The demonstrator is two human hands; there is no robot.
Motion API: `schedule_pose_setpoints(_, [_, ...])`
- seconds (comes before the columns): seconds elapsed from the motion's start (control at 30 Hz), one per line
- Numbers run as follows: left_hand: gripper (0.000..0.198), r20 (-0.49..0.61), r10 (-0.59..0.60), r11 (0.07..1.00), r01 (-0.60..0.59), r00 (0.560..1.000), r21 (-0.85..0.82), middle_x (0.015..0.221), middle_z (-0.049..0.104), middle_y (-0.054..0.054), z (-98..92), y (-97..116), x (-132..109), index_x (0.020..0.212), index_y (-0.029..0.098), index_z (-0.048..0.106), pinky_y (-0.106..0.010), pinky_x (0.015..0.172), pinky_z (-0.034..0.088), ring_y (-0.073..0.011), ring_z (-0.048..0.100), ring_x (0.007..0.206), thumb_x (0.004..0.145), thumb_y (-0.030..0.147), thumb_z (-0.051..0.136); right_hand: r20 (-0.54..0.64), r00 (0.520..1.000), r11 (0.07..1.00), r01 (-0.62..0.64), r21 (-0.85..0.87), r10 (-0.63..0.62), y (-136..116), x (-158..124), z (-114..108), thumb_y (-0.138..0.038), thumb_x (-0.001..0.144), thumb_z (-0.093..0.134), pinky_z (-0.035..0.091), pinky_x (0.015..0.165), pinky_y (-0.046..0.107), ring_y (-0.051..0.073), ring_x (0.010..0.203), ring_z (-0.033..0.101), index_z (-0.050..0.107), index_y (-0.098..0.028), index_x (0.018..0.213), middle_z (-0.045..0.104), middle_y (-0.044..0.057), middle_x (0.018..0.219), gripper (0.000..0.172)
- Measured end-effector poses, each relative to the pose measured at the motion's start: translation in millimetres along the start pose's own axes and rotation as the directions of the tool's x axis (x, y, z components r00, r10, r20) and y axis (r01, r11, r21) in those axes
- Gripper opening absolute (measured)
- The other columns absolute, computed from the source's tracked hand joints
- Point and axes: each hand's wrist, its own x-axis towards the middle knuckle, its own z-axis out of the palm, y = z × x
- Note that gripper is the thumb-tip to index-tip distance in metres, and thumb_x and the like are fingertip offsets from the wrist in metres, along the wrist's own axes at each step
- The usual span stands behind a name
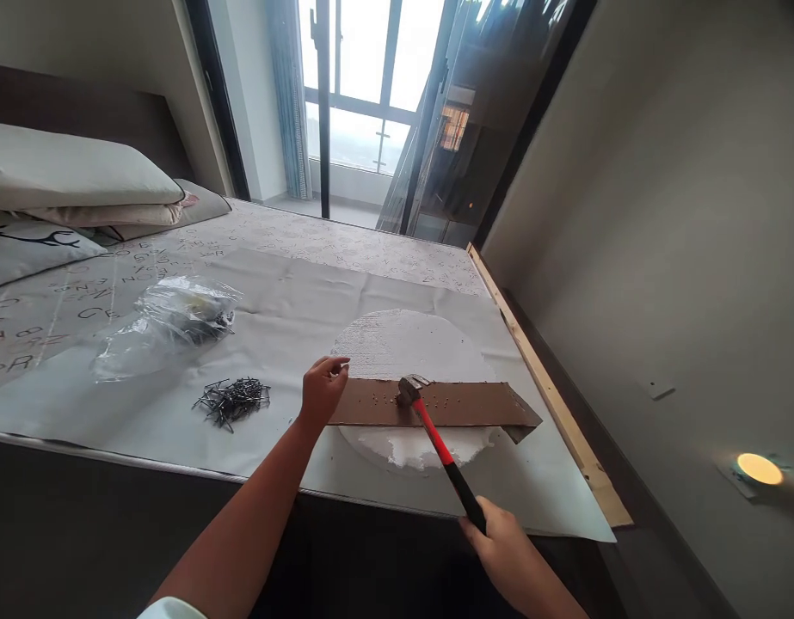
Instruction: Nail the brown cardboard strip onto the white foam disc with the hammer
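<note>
My right hand (503, 543) is wrapped round the black grip of a hammer (439, 434) with a red and black handle. The dark hammer head lies over the middle of a long brown board (474, 404), where several small nail heads stand in rows. At the board's left end is my left hand (324, 385), its fingers curled together; what they hold, if anything, is too small to make out. Under the board lies a round white foam-like slab (415, 335), crumbled at its near edge. Loose dark nails (234, 400) are heaped left of my left hand.
A clear plastic bag (177, 322) with more nails sits behind the heap. A pale sheet (293, 297) covers part of the mattress, and a wooden rail (551, 387) runs along its right side. Pillows (80, 163) lie far left; a glass door stands beyond.
</note>
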Motion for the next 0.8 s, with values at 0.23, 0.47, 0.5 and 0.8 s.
schedule_pose_setpoints(0.23, [0.029, -0.090, -0.161, 0.982, 0.169, 0.983, 0.089, 0.084, 0.068, -0.004, -44.6, -43, -3, 0.089, 0.017, 0.069, -0.025, 0.065, 0.047, -0.0148, 0.059, 0.069, 0.077, 0.032, 0.048, 0.013, 0.999, 0.999, 0.037, 0.021, -0.037, 6, 0, 2, -0.040, 0.079, 0.037, 0.040, 0.065, 0.030, 0.023, 0.073, 0.057, 0.050, -0.020, 0.073, 0.064, 0.008, 0.077, 0.024])
schedule_pose_setpoints(0.47, [0.026, 0.238, -0.356, 0.853, 0.211, 0.904, 0.477, 0.090, 0.071, -0.008, -82.3, -122, -52, 0.084, 0.015, 0.070, -0.027, 0.077, 0.045, -0.0197, 0.063, 0.085, 0.074, 0.022, 0.048, -0.118, 0.988, 0.987, 0.111, 0.114, -0.098, 22, -4, 18, -0.052, 0.078, 0.041, 0.042, 0.063, 0.028, 0.023, 0.071, 0.060, 0.058, -0.020, 0.074, 0.067, 0.004, 0.071, 0.037])
schedule_pose_setpoints(0.5, [0.025, 0.290, -0.381, 0.831, 0.188, 0.878, 0.523, 0.090, 0.071, -0.008, -83.6, -128, -59, 0.084, 0.015, 0.070, -0.026, 0.076, 0.044, -0.0192, 0.063, 0.086, 0.074, 0.021, 0.048, -0.132, 0.986, 0.985, 0.117, 0.131, -0.100, 24, -6, 21, -0.053, 0.079, 0.042, 0.042, 0.062, 0.027, 0.022, 0.069, 0.060, 0.059, -0.020, 0.075, 0.066, 0.004, 0.069, 0.038])
schedule_pose_setpoints(0.8, [0.024, 0.419, -0.550, 0.658, 0.066, 0.723, 0.750, 0.094, 0.070, -0.009, -66.9, -122, -57, 0.085, 0.016, 0.071, -0.022, 0.067, 0.037, -0.0173, 0.061, 0.086, 0.077, 0.024, 0.049, -0.116, 0.993, 0.962, 0.057, 0.267, -0.026, 22, -33, 24, -0.063, 0.078, 0.042, 0.035, 0.045, 0.024, 0.016, 0.047, 0.047, 0.057, -0.022, 0.072, 0.048, -0.002, 0.047, 0.045])
